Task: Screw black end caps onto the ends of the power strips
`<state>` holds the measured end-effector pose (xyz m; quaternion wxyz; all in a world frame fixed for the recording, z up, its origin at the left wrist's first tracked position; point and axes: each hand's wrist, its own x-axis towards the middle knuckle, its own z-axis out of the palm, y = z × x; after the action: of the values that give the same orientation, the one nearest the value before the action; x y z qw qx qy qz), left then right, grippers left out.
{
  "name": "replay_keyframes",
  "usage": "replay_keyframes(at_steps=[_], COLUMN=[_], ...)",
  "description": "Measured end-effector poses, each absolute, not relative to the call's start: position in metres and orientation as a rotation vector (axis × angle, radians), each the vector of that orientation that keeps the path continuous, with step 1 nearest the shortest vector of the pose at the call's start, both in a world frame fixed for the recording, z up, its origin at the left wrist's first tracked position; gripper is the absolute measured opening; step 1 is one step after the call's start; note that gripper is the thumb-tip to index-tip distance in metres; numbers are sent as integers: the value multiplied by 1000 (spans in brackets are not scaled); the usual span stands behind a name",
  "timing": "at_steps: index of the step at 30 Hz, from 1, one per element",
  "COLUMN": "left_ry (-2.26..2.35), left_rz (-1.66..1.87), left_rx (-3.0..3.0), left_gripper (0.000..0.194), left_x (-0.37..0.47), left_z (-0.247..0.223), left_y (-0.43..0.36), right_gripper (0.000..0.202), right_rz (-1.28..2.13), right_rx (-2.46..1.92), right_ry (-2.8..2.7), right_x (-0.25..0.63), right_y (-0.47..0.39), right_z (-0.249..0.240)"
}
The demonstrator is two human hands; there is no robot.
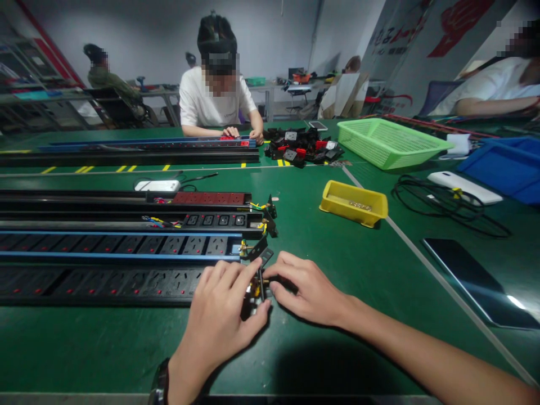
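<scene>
The nearest power strip lies flat on the green table, black with a row of sockets and small red lights. At its right end, my left hand rests over the strip and holds a black end bracket between thumb and forefinger. My right hand closes its thumb and forefinger on a small brass-coloured fitting at the bracket's outer face; its exact kind is hard to see. Yellow wiring shows between the bracket and the strip. Beyond it lies a blue-edged power strip with its own tilted end bracket.
Two more strips, one with dark red sockets, lie farther back. A yellow tray holds small metal parts. Right are a phone, black cable, a green basket and a blue bin. A co-worker sits opposite.
</scene>
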<state>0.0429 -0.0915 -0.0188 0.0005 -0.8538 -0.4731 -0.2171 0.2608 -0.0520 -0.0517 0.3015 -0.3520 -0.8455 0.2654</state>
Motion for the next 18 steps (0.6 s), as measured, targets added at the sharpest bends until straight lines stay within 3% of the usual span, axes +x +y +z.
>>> replay_keyframes(at_steps=[14, 18], left_ry=[-1513, -1506], left_rz=[-676, -668], left_rx=[-2629, -2629], left_gripper=[49, 48], left_x=[44, 43], left_z=[-22, -21], left_y=[-92, -91], right_gripper=[23, 15], right_rz=[729, 736], right_rx=[-937, -884], right_ry=[-2181, -2212], right_x=[260, 257], right_y=[-52, -50], right_z=[-50, -53])
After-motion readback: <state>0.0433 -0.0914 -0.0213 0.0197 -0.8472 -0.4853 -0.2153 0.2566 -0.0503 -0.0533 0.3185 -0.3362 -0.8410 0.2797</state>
